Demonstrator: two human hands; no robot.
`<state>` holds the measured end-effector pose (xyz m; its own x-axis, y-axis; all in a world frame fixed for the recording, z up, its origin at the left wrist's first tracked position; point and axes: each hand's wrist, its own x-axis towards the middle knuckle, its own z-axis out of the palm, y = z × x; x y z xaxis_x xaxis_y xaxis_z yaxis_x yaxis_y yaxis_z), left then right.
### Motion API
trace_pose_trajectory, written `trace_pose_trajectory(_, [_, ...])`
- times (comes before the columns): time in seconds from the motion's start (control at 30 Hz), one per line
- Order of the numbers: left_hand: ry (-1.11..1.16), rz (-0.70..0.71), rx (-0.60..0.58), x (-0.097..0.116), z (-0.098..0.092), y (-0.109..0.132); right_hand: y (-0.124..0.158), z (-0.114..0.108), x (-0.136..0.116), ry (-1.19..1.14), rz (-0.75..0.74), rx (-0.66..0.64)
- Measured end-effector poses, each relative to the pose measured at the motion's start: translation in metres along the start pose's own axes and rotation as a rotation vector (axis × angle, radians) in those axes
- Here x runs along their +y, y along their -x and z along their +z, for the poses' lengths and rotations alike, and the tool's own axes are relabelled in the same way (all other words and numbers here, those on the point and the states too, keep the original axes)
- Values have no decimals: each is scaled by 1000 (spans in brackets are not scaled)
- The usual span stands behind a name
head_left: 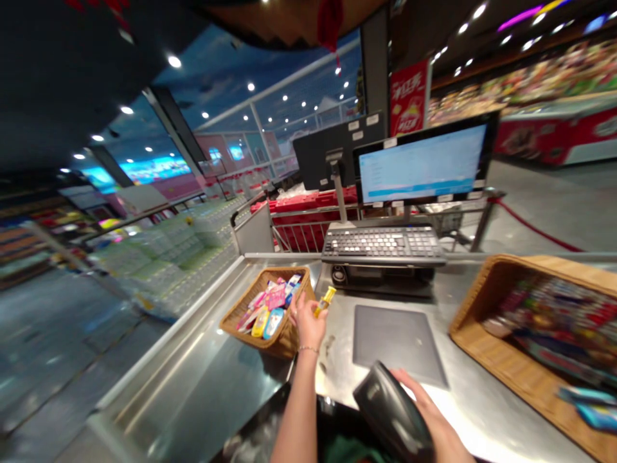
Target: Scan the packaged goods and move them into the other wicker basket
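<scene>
My left hand (307, 321) is raised over the steel counter (231, 379), its fingers pinched on a small yellow tube-shaped item (324, 301) just right of a wicker basket (241, 308) full of colourful small packets. My right hand (431, 418) is low at the front, wrapped around a black handheld barcode scanner (393, 415). A dark grey flat pad (396, 342) lies on the counter between the two hands.
A keyboard (383, 244) and a lit monitor (423, 166) stand behind the pad. A larger wicker basket (486, 334) with many packets sits at the right. A metal rail and red shopping baskets (308, 215) stand behind the counter; shop aisles lie beyond.
</scene>
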<state>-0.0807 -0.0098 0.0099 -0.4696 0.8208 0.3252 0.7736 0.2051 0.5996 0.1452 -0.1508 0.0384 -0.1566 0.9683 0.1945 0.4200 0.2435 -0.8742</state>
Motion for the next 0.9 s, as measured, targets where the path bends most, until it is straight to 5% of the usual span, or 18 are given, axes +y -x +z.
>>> trace_pose_trajectory(0.9, [-33,-79,70,-18,-19,-2,-4,24,19,-61,-8,-50])
